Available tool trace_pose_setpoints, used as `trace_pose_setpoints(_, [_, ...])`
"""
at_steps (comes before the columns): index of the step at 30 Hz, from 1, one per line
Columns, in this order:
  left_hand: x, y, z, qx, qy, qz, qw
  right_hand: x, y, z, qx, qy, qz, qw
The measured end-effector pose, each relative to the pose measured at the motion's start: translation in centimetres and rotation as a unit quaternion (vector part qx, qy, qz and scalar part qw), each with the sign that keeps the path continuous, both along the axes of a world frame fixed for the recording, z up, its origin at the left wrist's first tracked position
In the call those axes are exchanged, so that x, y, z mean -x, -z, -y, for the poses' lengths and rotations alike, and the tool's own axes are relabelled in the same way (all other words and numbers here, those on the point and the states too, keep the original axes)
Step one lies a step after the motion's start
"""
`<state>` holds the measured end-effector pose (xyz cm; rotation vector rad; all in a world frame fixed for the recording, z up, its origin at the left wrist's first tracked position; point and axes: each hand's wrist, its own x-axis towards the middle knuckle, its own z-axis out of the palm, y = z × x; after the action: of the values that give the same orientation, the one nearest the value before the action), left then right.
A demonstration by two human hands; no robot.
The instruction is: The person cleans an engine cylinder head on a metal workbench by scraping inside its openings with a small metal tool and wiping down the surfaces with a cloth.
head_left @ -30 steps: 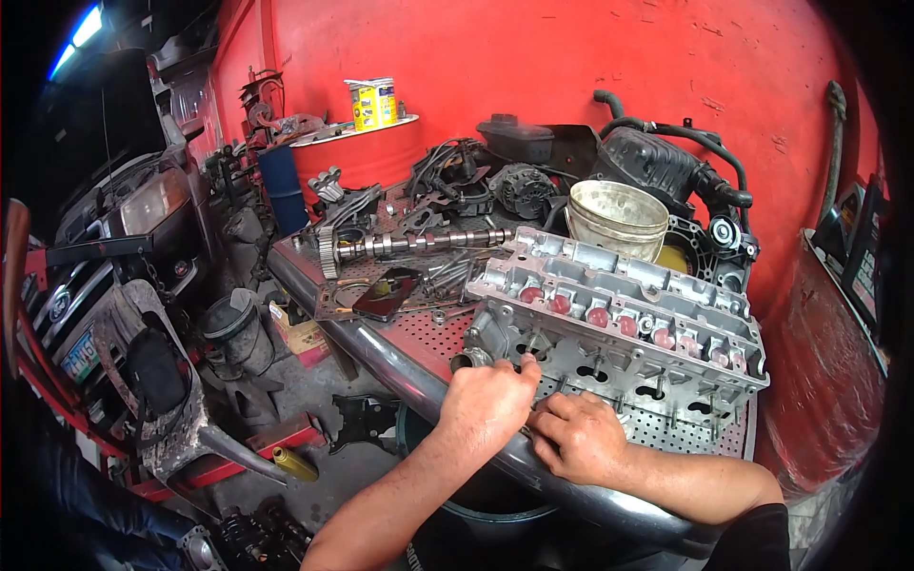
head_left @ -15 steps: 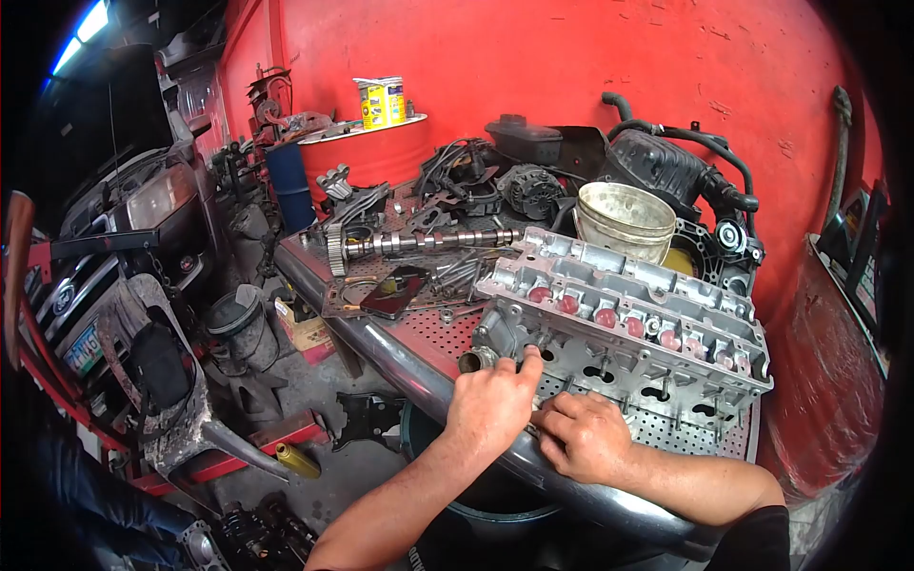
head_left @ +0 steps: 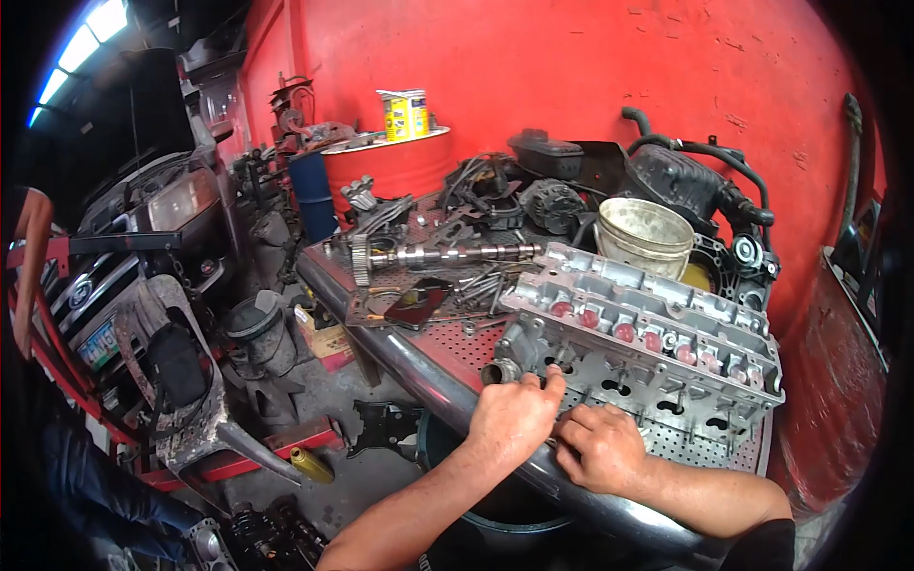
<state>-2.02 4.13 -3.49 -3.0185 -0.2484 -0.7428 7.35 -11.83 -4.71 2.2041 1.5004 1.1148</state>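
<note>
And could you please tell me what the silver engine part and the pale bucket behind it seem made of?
The engine part looks like cast metal, perhaps aluminium: matte grey, with intricate recesses. The bucket is probably plastic: dull, stained cream, with a thick rim.

No text is legible, the license plate and yellow can included.

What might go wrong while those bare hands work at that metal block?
Two things, perhaps. The left hand is bare and close against the cylinder head, so a metal edge might scrape it. The camshaft is round and lies on the cluttered table, so a knock might set it rolling.
</note>
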Motion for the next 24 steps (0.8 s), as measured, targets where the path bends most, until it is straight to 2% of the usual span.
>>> trace_pose_setpoints(6, [1.4,1.2,-0.9,0.012,0.004,0.052,0.999,0.0,-0.1,-0.5,0.000,-0.059,0.004,0.998])
trace_pose_setpoints(7, [2.0,1.5,-0.9,0.044,-0.018,0.155,0.987,-0.3,-0.3,0.0,0.003,-0.052,0.009,0.999])
trace_pose_setpoints(9, [2.0,2.5,-2.7,0.097,-0.022,0.360,0.928,-1.3,-2.1,0.2,0.004,-0.037,0.015,0.999])
trace_pose_setpoints(10, [1.3,3.4,-4.2,0.157,-0.036,0.422,0.892,-1.6,-3.0,0.1,0.006,-0.041,0.017,0.999])
trace_pose_setpoints(12, [-0.7,5.3,-8.0,0.280,-0.058,0.471,0.834,-2.1,-3.7,-1.0,0.009,-0.076,0.016,0.997])
trace_pose_setpoints(14, [-1.5,5.4,-10.5,0.521,-0.035,0.430,0.737,-2.8,-1.9,-2.0,0.009,-0.114,0.012,0.993])
trace_pose_setpoints(16, [-2.3,5.5,-12.1,0.507,-0.070,0.358,0.781,-3.0,-2.0,-2.7,0.011,-0.133,0.016,0.991])
trace_pose_setpoints(17, [-2.1,4.9,-12.2,0.397,-0.112,0.321,0.852,-3.2,-2.1,-3.3,0.017,-0.132,0.016,0.991])
trace_pose_setpoints(18, [-2.4,4.9,-12.5,0.404,-0.111,0.318,0.851,-3.0,-2.5,-3.7,0.022,-0.126,0.017,0.992])
trace_pose_setpoints(20, [-3.5,5.0,-12.8,0.253,-0.124,0.256,0.925,-2.6,-3.9,-4.3,0.037,-0.110,0.023,0.993])
trace_pose_setpoints(22, [-3.9,5.4,-12.6,0.190,-0.144,0.223,0.945,-1.9,-5.3,-4.4,0.127,-0.056,-0.095,0.986])
trace_pose_setpoints(23, [-3.8,5.2,-12.3,0.219,-0.157,0.228,0.936,-1.7,-5.9,-4.4,0.220,-0.044,-0.195,0.955])
trace_pose_setpoints(24, [-3.7,4.9,-12.1,0.245,-0.169,0.230,0.927,-1.6,-5.4,-3.4,0.223,-0.027,-0.194,0.955])
